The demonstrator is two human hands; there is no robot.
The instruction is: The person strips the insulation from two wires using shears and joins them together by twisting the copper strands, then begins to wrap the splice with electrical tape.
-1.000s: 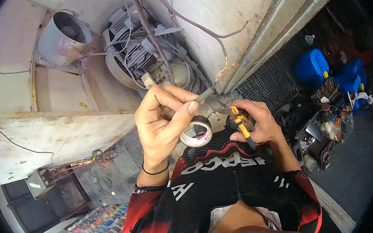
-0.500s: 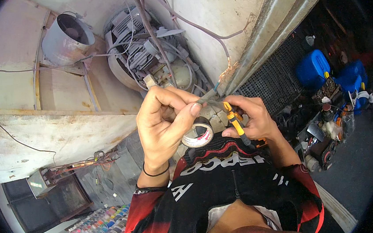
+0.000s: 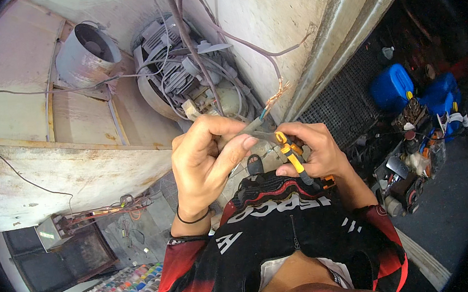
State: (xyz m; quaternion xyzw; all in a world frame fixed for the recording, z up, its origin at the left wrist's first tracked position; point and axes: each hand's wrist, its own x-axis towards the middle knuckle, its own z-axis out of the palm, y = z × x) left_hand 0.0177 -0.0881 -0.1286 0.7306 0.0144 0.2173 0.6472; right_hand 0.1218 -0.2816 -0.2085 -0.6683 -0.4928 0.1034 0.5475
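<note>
Head view: I look down on two bare hands at close work.
Left hand [image 3: 210,156]: its fingers pinch the grey cable [image 3: 253,125], which points up and right.
Right hand [image 3: 317,150]: its fingers grasp the yellow-and-black tool [image 3: 292,160], just beside the cable; I cannot tell whether they touch.
Copper strands [image 3: 278,93]: bare and splayed, beyond the cable's end.
Change: the tape roll hanging by the left hand half a second ago is out of sight; a sandalled foot [image 3: 254,165] shows there.
Meaning: I judge the work on the cable uninterrupted, the tape's whereabouts unknown.
</note>
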